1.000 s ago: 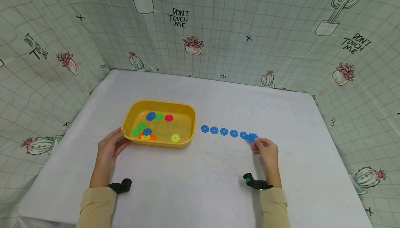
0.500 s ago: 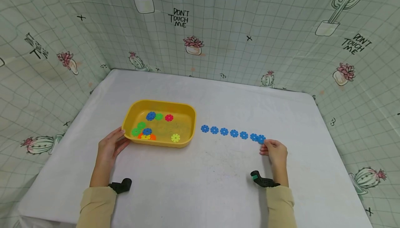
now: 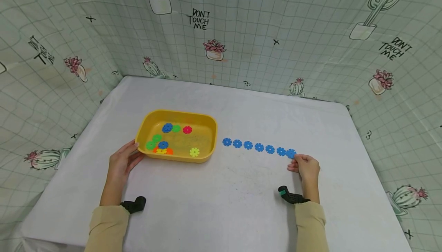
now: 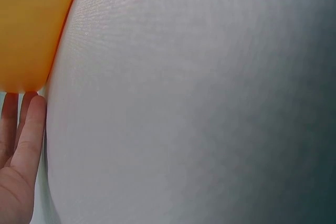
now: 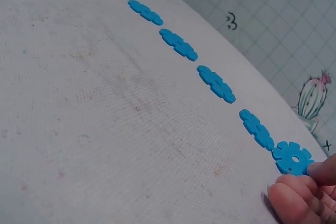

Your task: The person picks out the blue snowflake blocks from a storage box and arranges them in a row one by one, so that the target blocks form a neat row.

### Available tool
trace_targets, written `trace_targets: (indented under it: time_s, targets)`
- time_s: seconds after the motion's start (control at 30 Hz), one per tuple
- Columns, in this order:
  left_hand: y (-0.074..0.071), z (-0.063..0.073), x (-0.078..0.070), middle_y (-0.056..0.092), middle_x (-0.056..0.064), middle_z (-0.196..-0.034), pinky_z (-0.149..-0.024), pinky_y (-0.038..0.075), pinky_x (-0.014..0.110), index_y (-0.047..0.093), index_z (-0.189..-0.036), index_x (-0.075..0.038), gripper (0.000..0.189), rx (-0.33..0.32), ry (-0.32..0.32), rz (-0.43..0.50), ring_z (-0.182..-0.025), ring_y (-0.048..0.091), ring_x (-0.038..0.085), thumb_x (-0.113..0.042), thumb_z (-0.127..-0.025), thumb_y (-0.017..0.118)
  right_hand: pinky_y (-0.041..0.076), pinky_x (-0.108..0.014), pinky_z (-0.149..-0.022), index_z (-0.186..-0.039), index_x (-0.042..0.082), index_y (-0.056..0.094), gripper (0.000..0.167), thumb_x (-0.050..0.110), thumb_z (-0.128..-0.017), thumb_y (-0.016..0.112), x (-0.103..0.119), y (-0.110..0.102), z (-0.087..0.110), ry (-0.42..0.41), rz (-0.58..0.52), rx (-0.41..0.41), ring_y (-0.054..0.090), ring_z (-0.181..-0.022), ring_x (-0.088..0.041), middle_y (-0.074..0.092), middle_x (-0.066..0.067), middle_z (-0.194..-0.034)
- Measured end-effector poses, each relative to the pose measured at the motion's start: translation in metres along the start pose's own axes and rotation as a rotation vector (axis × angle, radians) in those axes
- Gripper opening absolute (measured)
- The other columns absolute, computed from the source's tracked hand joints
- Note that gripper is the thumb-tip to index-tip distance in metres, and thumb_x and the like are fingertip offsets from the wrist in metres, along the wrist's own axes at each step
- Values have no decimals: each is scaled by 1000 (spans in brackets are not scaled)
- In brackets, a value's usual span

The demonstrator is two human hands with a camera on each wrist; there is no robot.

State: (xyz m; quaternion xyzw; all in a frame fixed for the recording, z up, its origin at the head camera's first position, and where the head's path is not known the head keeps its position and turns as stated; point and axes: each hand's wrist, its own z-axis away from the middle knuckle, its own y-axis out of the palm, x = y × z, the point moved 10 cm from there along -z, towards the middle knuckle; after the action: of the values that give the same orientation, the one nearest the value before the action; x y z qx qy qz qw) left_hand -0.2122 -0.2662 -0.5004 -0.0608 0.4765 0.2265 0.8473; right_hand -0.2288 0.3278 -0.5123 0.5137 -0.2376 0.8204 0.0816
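Observation:
Between thumb and fingers, my right hand (image 3: 307, 167) pinches a blue snowflake-shaped plastic disc (image 3: 291, 154). It is tilted up in the right wrist view, its edge right at the last disc (image 5: 256, 129) of a row. Several matching blue discs (image 3: 248, 145) lie flat in that row, running left toward the yellow tray (image 3: 179, 159). My left hand (image 3: 119, 163) holds the tray by its near left corner, one digit on the rim and the others against the outside. In the left wrist view, straight fingers (image 4: 29, 140) meet the tray's lower edge.
Inside the tray lie loose discs: blue (image 3: 167, 128), green (image 3: 150, 145), red (image 3: 187, 130), orange and a yellow-green one (image 3: 194, 152). The white-covered table (image 3: 214, 206) is enclosed by a patterned cloth backdrop (image 3: 241, 33). Black wrist mounts (image 3: 134, 205) sit on both wrists.
My right hand has moved right, leaving one blue disc at the row's end. It now holds another blue disc just beyond that one. The left hand and tray have stayed put.

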Motion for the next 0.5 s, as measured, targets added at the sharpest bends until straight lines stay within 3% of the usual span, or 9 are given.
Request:
trace_targets:
  time_s: [0.5]
  targets:
    - [-1, -1, 1, 57, -11, -100, -77, 54, 17, 45, -139, -13, 62, 9, 3, 25, -80, 63, 2, -32, -84, 68, 57, -25, -53, -111, -9, 51, 27, 13, -96, 48, 0, 0, -7, 53, -4, 73, 65, -48, -10, 61, 5, -56]
